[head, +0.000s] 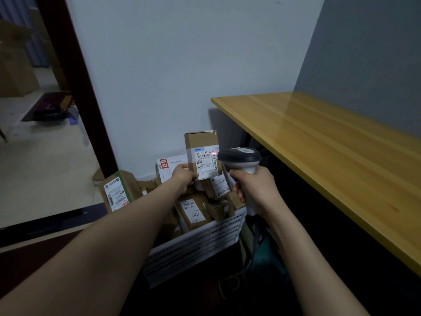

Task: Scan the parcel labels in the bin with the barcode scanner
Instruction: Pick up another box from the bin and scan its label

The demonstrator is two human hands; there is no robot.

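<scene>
White slotted bin (205, 236) heaped with cardboard parcels, left hand (183, 176) in a closed grip holding a small brown parcel (200, 153) upright above the bin, right hand (255, 188) gripping the barcode scanner (241, 159) just beside its label (206, 164), red dot on the label, wooden desk (330, 156) right of the bin

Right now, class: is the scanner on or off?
On: the scanner throws a red spot onto the box label.
</scene>
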